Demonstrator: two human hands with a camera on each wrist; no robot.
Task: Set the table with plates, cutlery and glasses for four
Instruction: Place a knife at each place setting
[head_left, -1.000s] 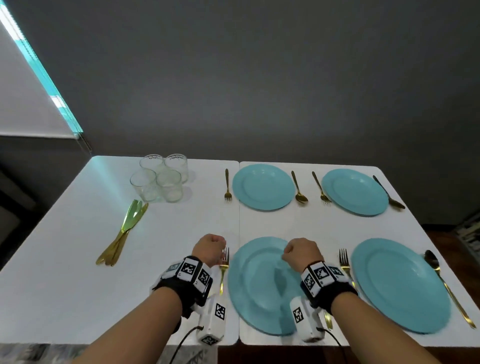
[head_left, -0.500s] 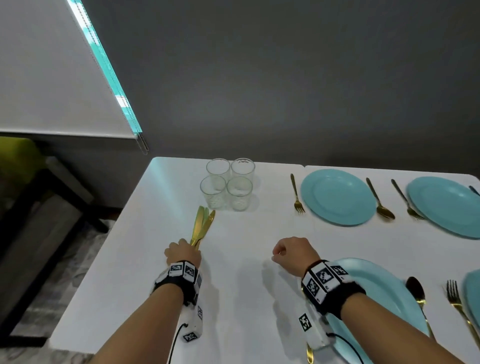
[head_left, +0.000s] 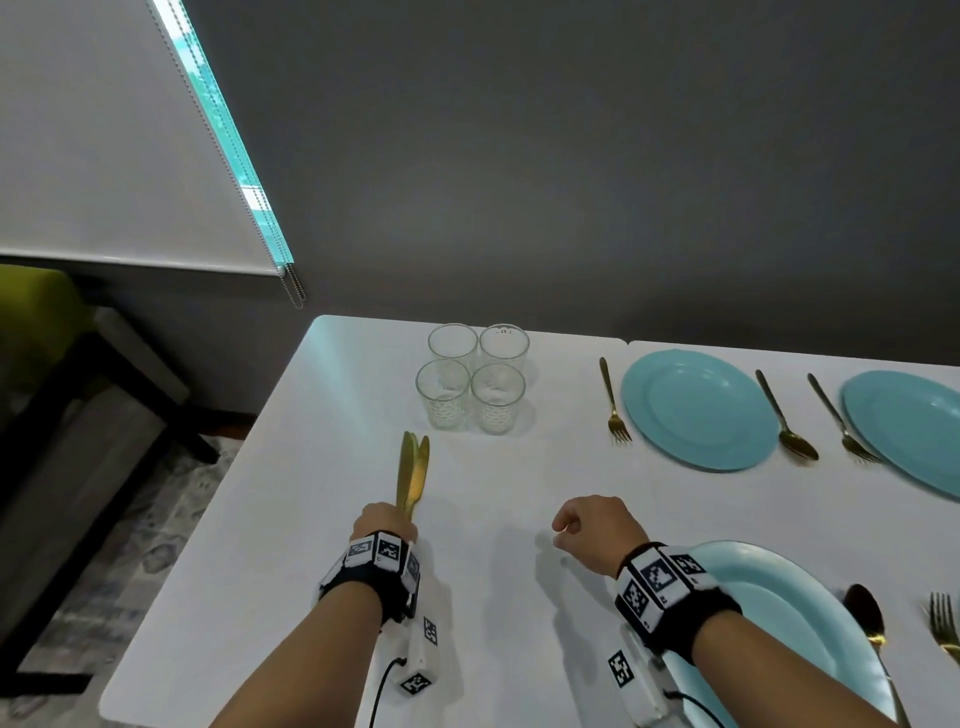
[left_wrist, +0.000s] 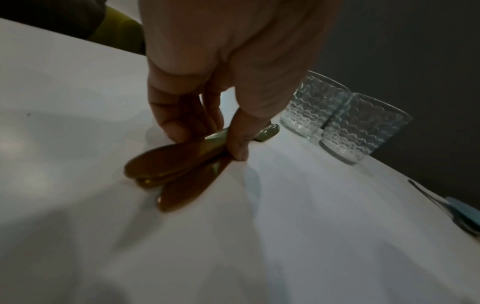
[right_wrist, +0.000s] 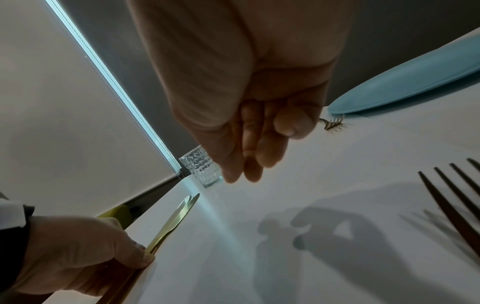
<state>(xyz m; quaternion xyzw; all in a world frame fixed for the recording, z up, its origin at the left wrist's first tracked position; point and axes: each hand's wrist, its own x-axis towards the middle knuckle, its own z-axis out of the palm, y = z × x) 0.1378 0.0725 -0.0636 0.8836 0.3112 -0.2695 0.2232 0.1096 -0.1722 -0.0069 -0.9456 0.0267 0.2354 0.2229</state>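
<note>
Several gold knives (head_left: 413, 478) lie bundled on the white table (head_left: 291, 519), blades pointing away from me. My left hand (head_left: 384, 522) grips their handles; in the left wrist view its thumb and fingers (left_wrist: 207, 142) pinch the knives (left_wrist: 176, 164) against the tabletop. My right hand (head_left: 592, 525) hovers over the table to the right of the knives, fingers loosely curled, holding nothing (right_wrist: 249, 160). Several clear glasses (head_left: 472, 384) stand grouped just beyond the knives. Teal plates (head_left: 698, 408) (head_left: 769, 597) lie to the right with gold forks (head_left: 613, 402) and spoons (head_left: 784, 415) beside them.
A third teal plate (head_left: 909, 426) is cut off at the right edge. A spoon (head_left: 865, 613) and fork (head_left: 943, 623) lie right of the near plate. The table's left edge (head_left: 218, 519) drops to the floor; a dark bench (head_left: 78, 441) stands there.
My left hand left the fork by the near plate, moved left and took hold of the knives. My right hand came off the near plate and shifted left. The view swung left.
</note>
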